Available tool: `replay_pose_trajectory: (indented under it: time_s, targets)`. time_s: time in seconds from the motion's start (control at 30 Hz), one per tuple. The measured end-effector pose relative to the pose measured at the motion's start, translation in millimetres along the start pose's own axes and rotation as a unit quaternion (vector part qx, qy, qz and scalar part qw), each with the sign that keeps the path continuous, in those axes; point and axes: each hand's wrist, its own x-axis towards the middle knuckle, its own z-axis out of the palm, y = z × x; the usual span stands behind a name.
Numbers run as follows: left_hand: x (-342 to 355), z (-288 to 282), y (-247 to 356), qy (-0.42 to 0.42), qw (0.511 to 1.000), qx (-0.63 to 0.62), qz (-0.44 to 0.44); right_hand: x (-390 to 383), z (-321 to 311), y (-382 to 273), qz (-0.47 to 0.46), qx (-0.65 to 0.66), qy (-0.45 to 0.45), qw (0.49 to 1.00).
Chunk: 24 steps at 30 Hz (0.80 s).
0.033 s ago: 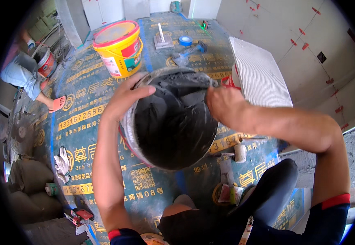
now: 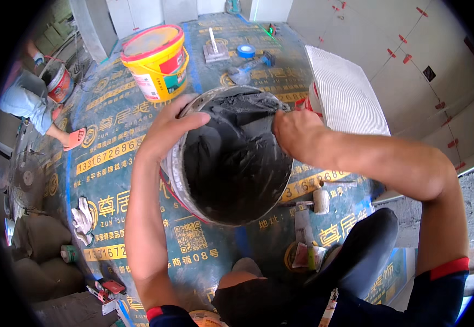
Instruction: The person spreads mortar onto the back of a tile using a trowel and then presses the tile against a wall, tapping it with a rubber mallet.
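Observation:
A round bucket point(image 2: 172, 173) of dark grey, wet paste point(image 2: 229, 174) is tipped in front of me, its mouth turned up toward my view. My left hand point(image 2: 178, 121) grips the rim at the upper left, thumb over the edge and fingers on the outer wall. At the right side of the mouth my right hand point(image 2: 298, 133) is closed in a fist. Whatever it holds is hidden by the fist and the paste. Ridges and smooth smears mark the paste beside that fist. Grey residue coats the bucket's rim.
Beyond stand a yellow bucket point(image 2: 154, 73), a float point(image 2: 215, 52), blue tape point(image 2: 245, 50) and a blue-handled tool point(image 2: 256, 66). A tile with combed white adhesive point(image 2: 348, 92) rests at right. A mallet point(image 2: 320, 201) and gloves point(image 2: 84, 220) lie nearer. Another person's sandalled foot point(image 2: 75, 138) is at left.
The right fist has shifted very slightly left along the bucket's mouth. Both hands keep their places on and at the bucket.

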Motion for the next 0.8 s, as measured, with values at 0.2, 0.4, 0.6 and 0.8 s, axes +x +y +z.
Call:
replay_pose_trajectory:
  time_s: [0.2, 0.4, 0.6, 0.8]
  targets:
    - [-25.0, 28.9, -0.6, 0.082, 0.996, -0.019, 0.032, 65.2, 36.8, -23.1, -0.107, 0.035, -0.193, 0.975]
    - [-52.9, 43.7, -12.4, 0.112, 0.989, -0.082, 0.053, 64.3, 132.8, -69.0, -0.018, 0.592, -0.463, 0.659]
    - [-49.8, 50.5, -1.7, 0.112, 0.988, -0.087, 0.061, 11.9, 141.7, -124.2, 0.018, 0.815, -0.499, 0.293]
    - [-48.5, 39.8, -3.1, 0.092, 0.993, -0.067, 0.035, 9.2, 84.0, -86.9, -0.042, 0.742, -0.356, 0.566]
